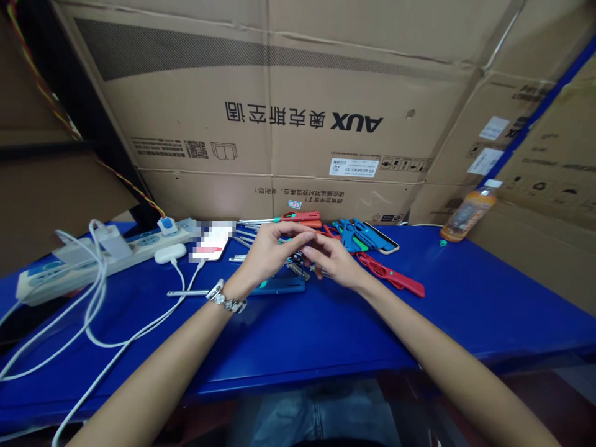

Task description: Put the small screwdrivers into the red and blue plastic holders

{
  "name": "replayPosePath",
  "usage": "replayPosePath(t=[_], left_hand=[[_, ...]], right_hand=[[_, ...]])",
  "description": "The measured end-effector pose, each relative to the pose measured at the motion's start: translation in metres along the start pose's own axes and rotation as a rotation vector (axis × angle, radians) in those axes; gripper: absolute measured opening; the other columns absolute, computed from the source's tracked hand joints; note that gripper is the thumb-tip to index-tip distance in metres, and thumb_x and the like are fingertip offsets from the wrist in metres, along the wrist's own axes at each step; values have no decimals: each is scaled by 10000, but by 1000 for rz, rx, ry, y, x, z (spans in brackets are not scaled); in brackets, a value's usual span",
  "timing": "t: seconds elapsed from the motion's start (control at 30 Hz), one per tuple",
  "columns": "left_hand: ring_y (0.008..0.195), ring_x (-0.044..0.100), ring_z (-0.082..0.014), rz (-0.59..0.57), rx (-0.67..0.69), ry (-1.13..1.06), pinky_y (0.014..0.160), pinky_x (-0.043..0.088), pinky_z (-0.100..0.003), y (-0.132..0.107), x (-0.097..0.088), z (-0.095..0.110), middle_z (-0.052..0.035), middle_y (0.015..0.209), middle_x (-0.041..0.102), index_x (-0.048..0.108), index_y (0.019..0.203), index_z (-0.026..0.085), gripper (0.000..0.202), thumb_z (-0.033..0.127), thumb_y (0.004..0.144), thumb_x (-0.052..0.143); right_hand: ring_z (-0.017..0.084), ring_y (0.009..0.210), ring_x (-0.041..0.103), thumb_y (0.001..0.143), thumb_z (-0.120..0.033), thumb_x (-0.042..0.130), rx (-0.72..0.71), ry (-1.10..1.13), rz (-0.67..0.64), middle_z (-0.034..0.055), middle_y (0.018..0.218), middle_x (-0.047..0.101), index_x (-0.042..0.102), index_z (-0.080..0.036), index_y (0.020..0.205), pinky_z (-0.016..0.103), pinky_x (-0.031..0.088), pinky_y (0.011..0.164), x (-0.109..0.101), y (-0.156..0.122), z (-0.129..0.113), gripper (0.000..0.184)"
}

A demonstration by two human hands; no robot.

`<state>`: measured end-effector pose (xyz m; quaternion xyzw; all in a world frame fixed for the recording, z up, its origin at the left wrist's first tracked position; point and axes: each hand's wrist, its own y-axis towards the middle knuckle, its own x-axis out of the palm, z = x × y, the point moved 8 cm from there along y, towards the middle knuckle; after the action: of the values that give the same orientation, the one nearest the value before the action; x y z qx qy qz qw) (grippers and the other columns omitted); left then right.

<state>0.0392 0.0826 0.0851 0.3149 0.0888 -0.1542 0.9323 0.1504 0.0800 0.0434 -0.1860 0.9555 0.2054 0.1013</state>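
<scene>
My left hand point(270, 251) and my right hand point(339, 264) meet over the middle of the table, fingertips bent together. Whatever they pinch is hidden by the fingers or too small to name. Below them, a blue long-nosed lighter point(284, 285) lies with its metal tube pointing left, partly behind my left wrist. Small metal pieces point(298, 271) and thin tubes lie under and behind my hands. A red lighter point(300, 216) rests at the back. To the right are blue handle shells point(367, 234) and a red handle shell point(405, 280).
Along the left runs a power strip point(149, 244) with white cables looping over the blue table point(354, 335). A phone point(216, 241) and a white charging case point(170, 253) lie nearby. An orange drink bottle point(469, 212) stands tilted at right. Cardboard point(186, 81) walls the back.
</scene>
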Motion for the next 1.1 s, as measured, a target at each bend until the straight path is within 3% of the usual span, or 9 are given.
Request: replayPosePath(t=[0.17, 0.3, 0.4, 0.53, 0.63, 0.73, 0.9, 1.0, 1.1], left_hand=[[1027, 651, -206, -13, 68, 27, 842, 538, -316, -1, 1, 5, -88, 1109, 708, 742, 996, 193, 209, 332, 903, 616], [767, 660, -158, 179, -20, -41, 715, 543, -284, -2, -1, -3, -45, 850, 710, 679, 856, 162, 213, 322, 753, 774], [695, 647, -148, 166, -48, -82, 691, 531, -284, -1, 2, -4, -31, 748, 702, 665, 759, 155, 174, 300, 769, 759], [840, 664, -178, 21, 19, 2, 810, 525, -326, 0, 1, 3, -59, 867, 729, 738, 833, 171, 130, 289, 844, 685], [1025, 626, -205, -43, 91, 62, 873, 514, -348, 0, -2, 8, -89, 1053, 685, 757, 902, 195, 166, 302, 883, 632], [1030, 615, -201, -39, 105, 82, 820, 523, -329, -1, 0, 9, -95, 1082, 655, 743, 965, 202, 187, 309, 897, 607], [728, 621, -141, 178, 5, 16, 678, 503, -277, -3, -1, 3, -28, 810, 675, 664, 796, 167, 181, 323, 785, 756], [685, 616, -139, 170, 9, -23, 664, 492, -282, -2, 0, 4, -20, 734, 668, 657, 722, 162, 185, 306, 803, 739], [756, 622, -155, 105, 59, 41, 719, 494, -301, -1, -3, 9, -34, 783, 673, 702, 748, 169, 143, 287, 828, 713]], right_hand=[[92, 507, 471, 859, -571, 588, 13, -60, 0, -7, 673, 574, 661, -154, 912, 221, 393, 445, -4, -2, -1, 427], [113, 601, 494, 799, -514, 684, -103, -110, 218, -3, 706, 595, 615, -165, 817, 241, 420, 548, -7, 2, -3, 357], [110, 602, 473, 778, -457, 720, -148, -127, 299, -20, 675, 550, 584, -171, 776, 240, 414, 560, -9, 2, -4, 317], [123, 639, 534, 817, -456, 674, -135, -59, 120, 12, 803, 624, 627, -180, 1000, 246, 451, 567, -7, 0, -13, 334], [98, 499, 470, 890, -493, 565, -26, -32, -54, -6, 712, 611, 643, -185, 1073, 232, 394, 462, -2, -3, -13, 366], [98, 542, 496, 864, -467, 618, -68, -54, 23, -6, 704, 612, 664, -171, 922, 245, 427, 535, -9, -3, -17, 305], [127, 655, 540, 763, -446, 733, -138, -93, 243, -11, 700, 594, 563, -178, 725, 260, 453, 622, -12, 0, -14, 320], [131, 664, 543, 763, -456, 732, -131, -101, 265, -1, 738, 612, 579, -180, 779, 249, 445, 599, -11, -1, -13, 317], [141, 692, 559, 828, -463, 662, -127, -103, 136, 28, 841, 650, 642, -179, 1018, 245, 442, 575, -5, -2, -18, 342]])
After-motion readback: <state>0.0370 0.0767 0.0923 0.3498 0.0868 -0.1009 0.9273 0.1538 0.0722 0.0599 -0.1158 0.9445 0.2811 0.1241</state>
